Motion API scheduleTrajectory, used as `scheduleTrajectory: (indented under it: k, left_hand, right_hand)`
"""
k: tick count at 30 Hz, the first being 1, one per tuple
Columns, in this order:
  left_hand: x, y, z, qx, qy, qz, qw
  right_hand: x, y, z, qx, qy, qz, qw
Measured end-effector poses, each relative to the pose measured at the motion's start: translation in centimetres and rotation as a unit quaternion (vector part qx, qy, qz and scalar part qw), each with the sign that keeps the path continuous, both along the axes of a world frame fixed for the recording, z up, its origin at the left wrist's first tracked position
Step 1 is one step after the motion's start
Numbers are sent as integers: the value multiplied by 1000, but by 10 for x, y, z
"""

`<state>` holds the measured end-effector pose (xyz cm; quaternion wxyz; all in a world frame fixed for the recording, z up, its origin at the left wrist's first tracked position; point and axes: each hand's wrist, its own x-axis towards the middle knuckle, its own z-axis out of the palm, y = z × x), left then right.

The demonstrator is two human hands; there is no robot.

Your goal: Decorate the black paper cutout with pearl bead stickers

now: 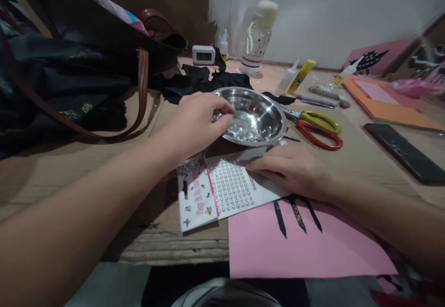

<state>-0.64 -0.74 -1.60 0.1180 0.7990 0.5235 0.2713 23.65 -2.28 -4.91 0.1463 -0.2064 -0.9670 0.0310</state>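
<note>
1 sheet of pearl stickers (231, 184) lies on the table at the middle, just in front of 1 metal bowl (267, 105) and overlapping 1 sheet of pink paper (306, 256). The right hand (292, 168) rests on the sticker sheet's right part, fingers bent; I cannot tell whether it pinches anything. The left hand (205, 117) is over the bowl's left rim, thumb and forefinger close together; whether something small is between them I cannot tell.

The table (149, 233) has a brown, cardboard-like top with a layered, worn front edge. A pale wall (313, 19) stands behind it.

In the bowl are small shiny pieces, too small to count. 1 dark bag (104, 33) with a brown strap stands at the left, pink, white and blue showing at its opening. 1 drink bottle (257, 38) with a cream lid stands at the back.

3 dark pointed strips (298, 216) show on the pink paper. Right of the bowl is 1 pair of scissors (321, 142), with 1 yellow and 1 red handle; farther right lies 1 black phone (405, 151). Towards the back are 3 glue bottles (287, 82), 1 yellow glue stick (302, 76) and 1 white clock (203, 55).
</note>
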Motion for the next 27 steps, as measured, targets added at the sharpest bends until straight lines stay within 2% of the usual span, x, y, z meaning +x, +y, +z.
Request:
scheduleTrajectory:
  k: [5, 23, 27]
  left_hand:
    - [-1, 2, -2, 6, 7, 1, 1000]
    - [-1, 5, -4, 14, 16, -8, 1000]
    - [0, 4, -4, 14, 20, -7, 1000]
  right_hand:
    - [2, 0, 2, -16, -20, -28, 999]
    - [1, -1, -3, 12, 22, 37, 999]
    - [-2, 0, -2, -5, 26, 32, 999]
